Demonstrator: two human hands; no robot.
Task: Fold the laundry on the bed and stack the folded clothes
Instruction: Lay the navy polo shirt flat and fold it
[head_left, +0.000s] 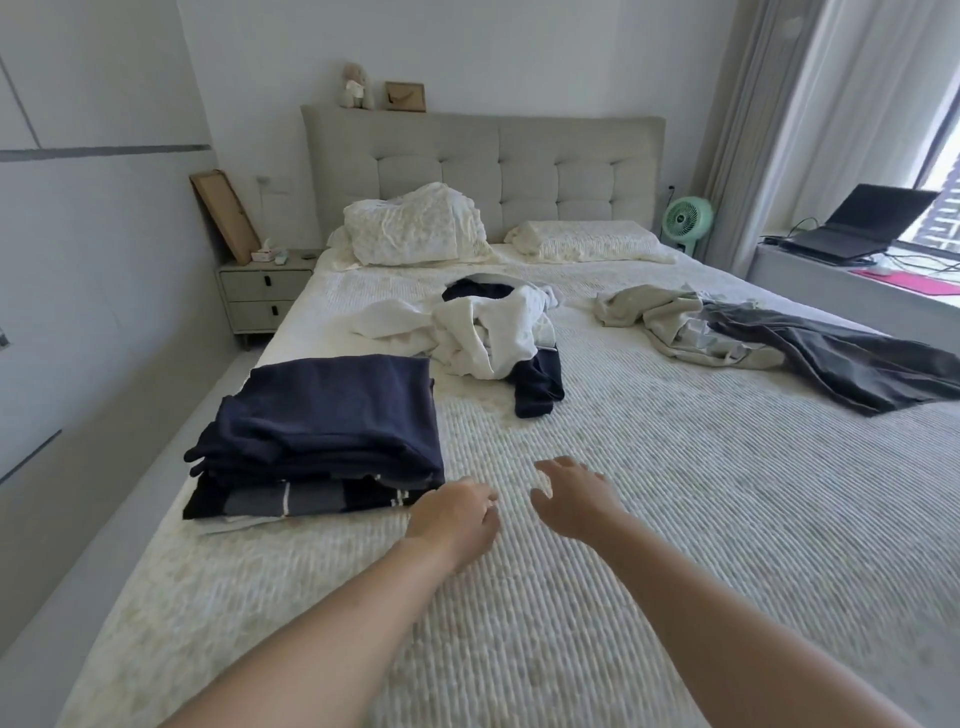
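White and navy garments are seen heaped in an unfolded pile (498, 332) at the middle of the bed (727, 519), straight ahead of both hands and towards the headboard end. The left hand (454, 514) is held with fingers loosely curled and nothing in it; the right hand (574, 496) is held with fingers spread and relaxed, also without a load. Both are poised just above the quilt, side by side, well short of the pile. The pile is judged slightly nearer the right hand, though it lies almost on the line between them. Its long axis runs roughly across the bed, from a white sleeve on the left to a navy piece trailing towards the foot. A second loose group, a beige garment (670, 327) under a dark grey one (841, 364), is spread towards the right edge, reachable by the right hand only. The folded navy stack (322, 436) is placed by the left edge, just beside the left hand.
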